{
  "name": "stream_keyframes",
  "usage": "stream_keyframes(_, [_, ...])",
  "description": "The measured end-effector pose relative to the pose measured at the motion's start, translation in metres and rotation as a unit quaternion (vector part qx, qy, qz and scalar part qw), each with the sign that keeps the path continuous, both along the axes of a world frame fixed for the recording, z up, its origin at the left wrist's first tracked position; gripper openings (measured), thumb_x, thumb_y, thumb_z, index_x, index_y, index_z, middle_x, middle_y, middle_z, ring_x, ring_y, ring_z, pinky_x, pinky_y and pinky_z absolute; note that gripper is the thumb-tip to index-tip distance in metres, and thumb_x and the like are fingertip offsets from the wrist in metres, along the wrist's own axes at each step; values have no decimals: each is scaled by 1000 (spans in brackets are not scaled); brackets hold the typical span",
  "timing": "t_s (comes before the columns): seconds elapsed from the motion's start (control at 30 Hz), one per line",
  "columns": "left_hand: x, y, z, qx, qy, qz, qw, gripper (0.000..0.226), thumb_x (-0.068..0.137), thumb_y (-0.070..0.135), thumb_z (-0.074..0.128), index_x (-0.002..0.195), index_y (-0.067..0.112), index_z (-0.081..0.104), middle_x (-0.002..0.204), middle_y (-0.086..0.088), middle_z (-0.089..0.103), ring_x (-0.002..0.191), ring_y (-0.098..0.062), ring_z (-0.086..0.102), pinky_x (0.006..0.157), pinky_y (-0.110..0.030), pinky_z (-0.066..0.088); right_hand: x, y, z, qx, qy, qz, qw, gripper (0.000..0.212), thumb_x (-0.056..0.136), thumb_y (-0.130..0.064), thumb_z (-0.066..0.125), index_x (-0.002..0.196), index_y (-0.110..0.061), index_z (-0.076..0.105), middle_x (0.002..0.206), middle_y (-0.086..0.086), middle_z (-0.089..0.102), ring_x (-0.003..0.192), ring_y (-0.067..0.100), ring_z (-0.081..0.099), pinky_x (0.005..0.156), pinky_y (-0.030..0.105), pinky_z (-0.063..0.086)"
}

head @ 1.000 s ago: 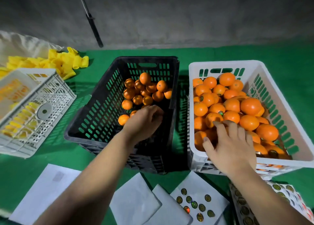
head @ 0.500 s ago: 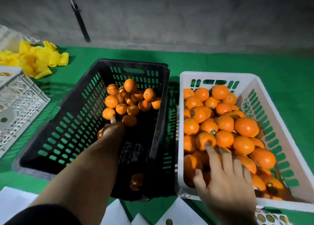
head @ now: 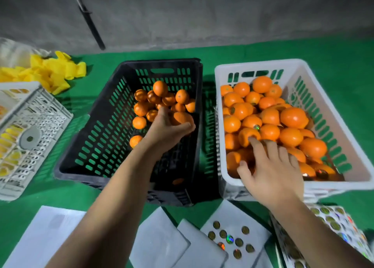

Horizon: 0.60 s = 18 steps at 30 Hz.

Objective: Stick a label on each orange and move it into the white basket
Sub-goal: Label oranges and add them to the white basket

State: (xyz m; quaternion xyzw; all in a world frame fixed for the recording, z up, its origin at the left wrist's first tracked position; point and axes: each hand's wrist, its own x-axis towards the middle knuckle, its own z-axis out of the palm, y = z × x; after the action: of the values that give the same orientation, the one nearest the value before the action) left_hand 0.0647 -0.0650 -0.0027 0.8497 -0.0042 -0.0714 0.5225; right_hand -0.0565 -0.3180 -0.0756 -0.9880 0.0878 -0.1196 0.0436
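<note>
**Now the left hand comes up with a fresh orange**

Right, head view, the only one we have. A second ago the left hand (head: 169, 129) was buried low among the fruit in the black crate (head: 129, 113), knuckles up, nothing showing in it. Now it has lifted and rolled over, palm turned up and to the right, and there is an orange (head: 182, 118) cupped in it, fingers and thumb curled round the fruit. So the pick is made: my read is that this one is next for a label, and it has not got one yet as far as I can see.

The held orange sits above the right half of the crate, just short of the rim that faces the white basket (head: 253, 67). The remaining loose oranges (head: 162, 99) are heaped toward the crate's far right corner.

The right hand (head: 271, 166) has barely moved over that second. It lies across the near left corner of the white basket, wrist over the near rim, fingers spread and straight, fingertips (head: 252, 140) resting on the piled fruit (head: 283, 122); it grasps nothing. Several oranges there already show shiny round stickers.

On the green worktop (head: 334, 51), along its near edge, the sticker sheet (head: 232, 237) lies just below the right wrist, so the reach for a label looks short. The left forearm runs diagonally up from the near edge, over the crate's near rim.
</note>
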Motion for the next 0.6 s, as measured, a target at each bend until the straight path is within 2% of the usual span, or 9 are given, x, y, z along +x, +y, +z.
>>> stream_keyframes(0.03, [-22, -4, 4, -45, -54, 9, 997, 43, 80, 38, 84, 108, 39, 51, 94, 21, 66, 84, 10, 65, 62, -8, 48, 0, -1, 2, 2, 7, 2, 1000, 70, 91, -60, 34, 151, -25, 45, 132, 9, 54, 114, 36, 49, 93, 49, 42])
stream_keyframes(0.1, [-71, -17, 14, -99, -136, 13, 986, 49, 78, 46, 84, 112, 43, 48, 105, 24, 64, 93, 3, 67, 70, -11, 51, -2, 0, 3, -1, 13, 4, 1000, 69, 93, -60, 34, 152, -24, 43, 133, 10, 53, 115, 36, 48, 94, 48, 40])
stream_keyframes(0.2, [-132, -27, 2, -153, -166, -13, 974, 58, 78, 48, 84, 121, 46, 46, 122, 14, 56, 104, -13, 68, 73, -25, 57, -5, -3, 0, 12, -14, 15, 1000, 65, 95, -58, 36, 149, -23, 43, 131, 11, 52, 114, 36, 47, 95, 48, 38])
stream_keyframes(0.27, [-172, -29, -23, -166, -126, -64, 976, 68, 79, 42, 86, 135, 41, 47, 133, 12, 51, 116, -20, 64, 79, -33, 61, -11, -5, -6, 30, -56, 40, 997, 59, 98, -54, 39, 147, -21, 46, 130, 12, 51, 114, 37, 48, 96, 49, 37])
stream_keyframes(0.33, [-202, -28, -63, -124, -93, -115, 981, 65, 82, 45, 84, 137, 37, 50, 134, 10, 47, 121, -19, 60, 86, -34, 59, -28, -1, -18, 68, -128, 72, 987, 51, 100, -45, 48, 144, -19, 51, 130, 13, 50, 115, 36, 48, 95, 46, 36])
stream_keyframes(0.37, [-213, -27, -87, -107, -64, -125, 984, 61, 84, 46, 83, 135, 35, 52, 132, 9, 47, 118, -16, 60, 85, -30, 58, -43, 4, -27, 108, -162, 85, 977, 49, 98, -41, 55, 142, -19, 53, 129, 13, 49, 115, 35, 47, 95, 44, 35])
stream_keyframes(0.43, [-228, -27, -127, -108, 56, -121, 985, 56, 86, 41, 84, 128, 29, 49, 126, -1, 50, 106, -14, 64, 80, -29, 58, -83, 18, -53, 175, -192, 110, 960, 48, 91, -33, 65, 137, -20, 57, 127, 13, 46, 114, 33, 47, 95, 42, 34])
stream_keyframes(0.5, [-235, -31, -160, -68, 123, -151, 978, 57, 85, 43, 84, 124, 28, 45, 120, -4, 54, 102, -17, 63, 82, -32, 58, -124, 28, -88, 185, -156, 139, 960, 44, 88, -27, 68, 131, -21, 59, 125, 11, 48, 114, 33, 51, 96, 42, 39])
stream_keyframes(0.6, [-234, -34, -189, 59, 131, -274, 951, 75, 78, 62, 83, 132, 34, 40, 131, 5, 53, 114, -15, 58, 96, -40, 54, -153, 22, -131, 227, 29, 124, 965, 36, 92, -18, 67, 127, -22, 61, 126, 1, 55, 117, 23, 56, 96, 36, 49])
